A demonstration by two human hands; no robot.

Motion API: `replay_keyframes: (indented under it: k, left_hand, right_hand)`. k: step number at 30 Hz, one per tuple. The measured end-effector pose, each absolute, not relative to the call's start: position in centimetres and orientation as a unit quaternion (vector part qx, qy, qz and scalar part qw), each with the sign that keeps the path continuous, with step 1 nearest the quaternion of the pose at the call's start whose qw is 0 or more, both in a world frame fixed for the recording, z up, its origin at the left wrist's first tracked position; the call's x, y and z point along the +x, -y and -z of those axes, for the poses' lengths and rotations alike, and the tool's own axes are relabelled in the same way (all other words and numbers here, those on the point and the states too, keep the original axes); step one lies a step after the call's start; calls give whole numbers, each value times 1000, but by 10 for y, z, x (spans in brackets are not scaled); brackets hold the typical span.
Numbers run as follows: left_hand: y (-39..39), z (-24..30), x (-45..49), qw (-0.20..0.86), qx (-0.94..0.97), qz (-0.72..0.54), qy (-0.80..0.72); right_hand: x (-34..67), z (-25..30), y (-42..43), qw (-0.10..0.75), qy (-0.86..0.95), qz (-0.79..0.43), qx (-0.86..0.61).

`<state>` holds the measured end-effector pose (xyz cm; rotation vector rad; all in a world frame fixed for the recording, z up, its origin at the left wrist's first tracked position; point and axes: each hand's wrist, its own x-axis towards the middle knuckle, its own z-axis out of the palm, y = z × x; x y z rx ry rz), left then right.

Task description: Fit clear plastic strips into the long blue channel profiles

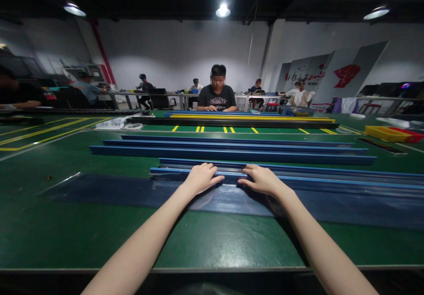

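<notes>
My left hand [200,178] and my right hand [262,179] grip the same long blue rail [172,170], a short gap apart. On both hands the fingers curl over its upper edge and the thumb lies along the near side, pointing inward. Just behind it runs a second blue rail [314,169], parallel and close. Beneath and in front of the held rail, a long sheet of clear film [106,191] lies flat, shiny between my forearms. The far sides of my fingers are partly hidden.
Farther back lie three blue rails [232,154], then black and yellow rails [251,118] on the green table [212,242]. Yellow and red trays [386,133] stand right, near a dark flat object [380,145]. A person [217,96] sits opposite; others work behind.
</notes>
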<state>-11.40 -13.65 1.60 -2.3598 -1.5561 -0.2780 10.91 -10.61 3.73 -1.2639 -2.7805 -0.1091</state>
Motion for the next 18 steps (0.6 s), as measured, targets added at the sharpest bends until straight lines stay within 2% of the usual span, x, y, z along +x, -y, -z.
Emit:
replay_keyframes:
  k: [14, 18]
  left_hand:
    - [137, -17, -113, 145, -822, 97, 543]
    - [137, -15, -113, 149, -821, 98, 543]
  right_hand:
    - [106, -38, 107, 30, 901, 47, -431]
    - [102, -33, 109, 58, 906, 72, -413]
